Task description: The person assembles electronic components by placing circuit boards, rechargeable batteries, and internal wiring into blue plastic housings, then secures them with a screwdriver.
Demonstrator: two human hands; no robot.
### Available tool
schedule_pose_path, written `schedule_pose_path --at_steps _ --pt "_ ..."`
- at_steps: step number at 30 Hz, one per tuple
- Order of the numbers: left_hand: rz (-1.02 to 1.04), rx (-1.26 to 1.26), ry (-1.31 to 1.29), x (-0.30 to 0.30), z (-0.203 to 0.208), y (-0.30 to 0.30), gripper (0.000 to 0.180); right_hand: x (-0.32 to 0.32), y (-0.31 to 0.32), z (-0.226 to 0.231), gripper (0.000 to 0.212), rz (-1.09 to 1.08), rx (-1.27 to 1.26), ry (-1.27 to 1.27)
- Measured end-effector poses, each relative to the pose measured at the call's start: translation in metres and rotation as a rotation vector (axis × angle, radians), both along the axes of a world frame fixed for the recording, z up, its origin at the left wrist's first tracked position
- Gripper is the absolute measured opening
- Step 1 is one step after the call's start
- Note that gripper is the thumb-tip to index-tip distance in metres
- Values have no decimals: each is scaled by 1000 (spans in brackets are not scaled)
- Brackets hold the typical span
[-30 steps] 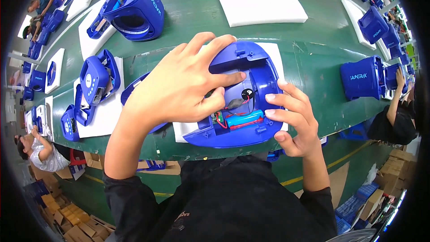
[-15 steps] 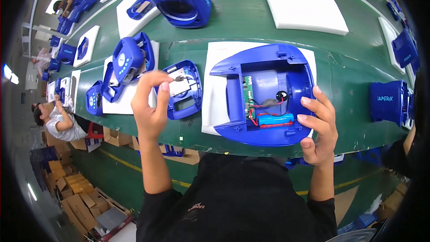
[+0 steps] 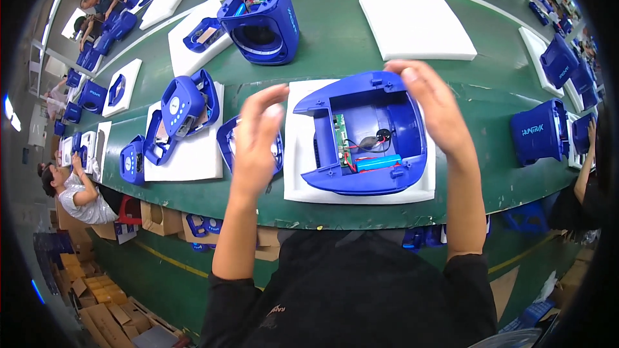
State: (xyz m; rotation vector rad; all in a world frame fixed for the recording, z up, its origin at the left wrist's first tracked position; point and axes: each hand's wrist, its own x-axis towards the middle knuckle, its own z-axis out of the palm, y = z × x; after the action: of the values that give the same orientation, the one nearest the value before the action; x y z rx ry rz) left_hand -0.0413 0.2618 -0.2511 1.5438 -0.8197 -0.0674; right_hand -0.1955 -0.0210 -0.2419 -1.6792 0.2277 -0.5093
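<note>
A blue plastic housing (image 3: 412,154) lies open side up on a white foam pad (image 3: 296,194). Inside it are a green circuit board (image 3: 340,132), a blue cylindrical battery (image 3: 378,163), red and black wires and a small round black part (image 3: 383,136). My right hand (image 3: 435,106) is at the housing's far right corner, fingers stretched over the rim; whether they touch it is unclear. My left hand (image 3: 258,138) is raised left of the housing, fingers extended, nothing visible in it. Behind that hand, a blue frame-shaped cover (image 3: 227,145) is partly hidden.
To the left, blue panels with buttons (image 3: 184,104) rest on white foam. A tall blue housing (image 3: 261,29) stands at the far side, beside a bare foam pad (image 3: 416,26). Another blue housing (image 3: 538,130) is at right. Co-workers sit along the bench at left and right.
My left hand has opened from a pinch near the cover and moved right, towards the housing. My right hand has gone from the housing's near right edge to its far corner.
</note>
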Motion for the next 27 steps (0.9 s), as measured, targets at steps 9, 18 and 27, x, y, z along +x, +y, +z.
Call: schedule_pose_path --at_steps 9,18,27 --pt "-194 83 200 -26 2 -24 41 -9 34 -2 38 -61 1 -9" --pt "-298 184 171 -7 4 -22 56 1 27 -2 41 -41 39 14" --pt "371 672 -553 -15 -100 112 28 -72 -22 -67 35 -330 263 -410"
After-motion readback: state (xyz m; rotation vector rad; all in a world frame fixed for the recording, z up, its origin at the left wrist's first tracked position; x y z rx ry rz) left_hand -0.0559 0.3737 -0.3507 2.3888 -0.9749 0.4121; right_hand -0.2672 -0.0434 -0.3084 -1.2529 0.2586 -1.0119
